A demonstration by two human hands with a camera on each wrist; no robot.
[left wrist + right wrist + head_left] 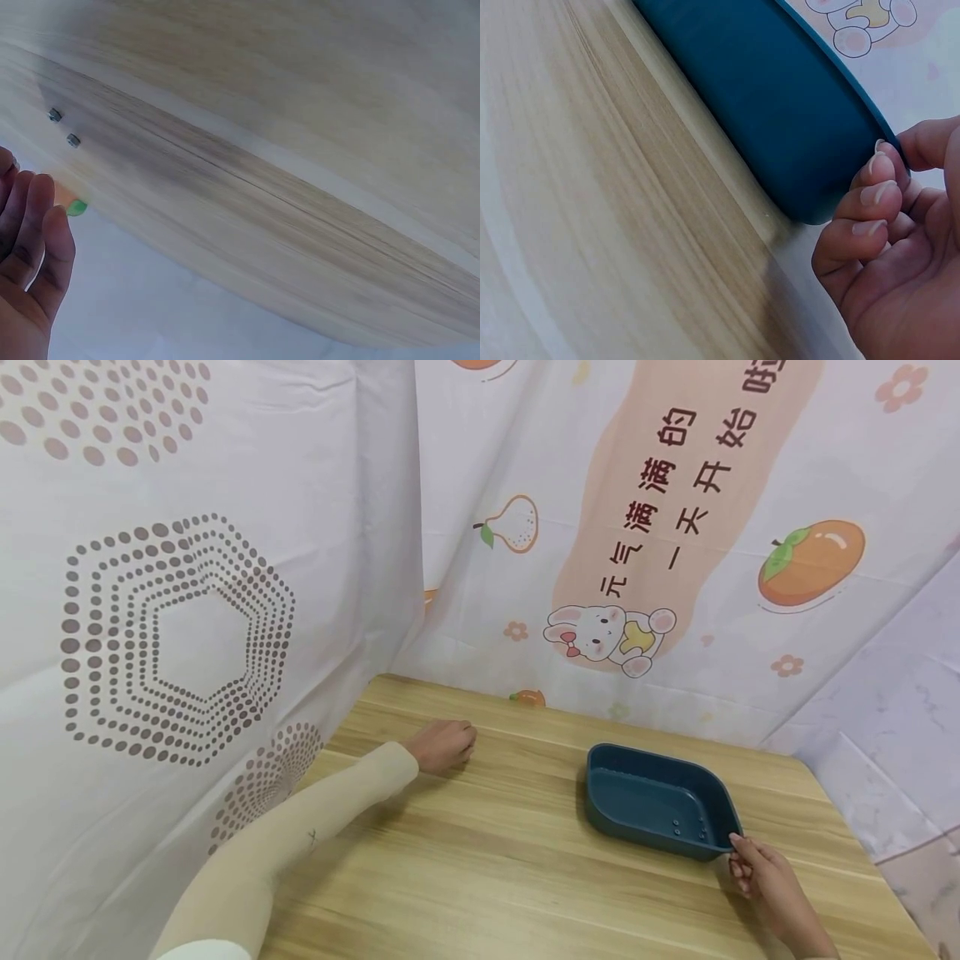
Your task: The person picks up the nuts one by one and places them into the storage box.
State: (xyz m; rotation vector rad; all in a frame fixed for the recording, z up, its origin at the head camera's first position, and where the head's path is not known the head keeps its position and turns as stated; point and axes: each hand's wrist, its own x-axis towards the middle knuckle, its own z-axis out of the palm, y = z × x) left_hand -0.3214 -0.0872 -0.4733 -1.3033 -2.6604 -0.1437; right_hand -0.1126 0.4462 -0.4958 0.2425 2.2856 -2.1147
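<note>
At the right of the head view stands a dark teal plastic box [637,841] with rounded corners and low walls. Several small metal nuts [677,832] lie on its floor near the right end. My right hand [776,885] pinches the rim at that near right corner between thumb and forefinger, its other fingers curled below. My left hand [444,746] is low over the far left part of the table, fingers bent. Two more small nuts [73,140] rest on the wood close to its fingers in the left wrist view; I cannot tell whether its fingertips pinch anything.
The wood-grain table [450,860] meets a white curtain [360,527] on the left and a printed cloth [480,635] with fruit and a rabbit at the back. Pale marbled cloth [892,718] hangs at the right, beyond the table's edge.
</note>
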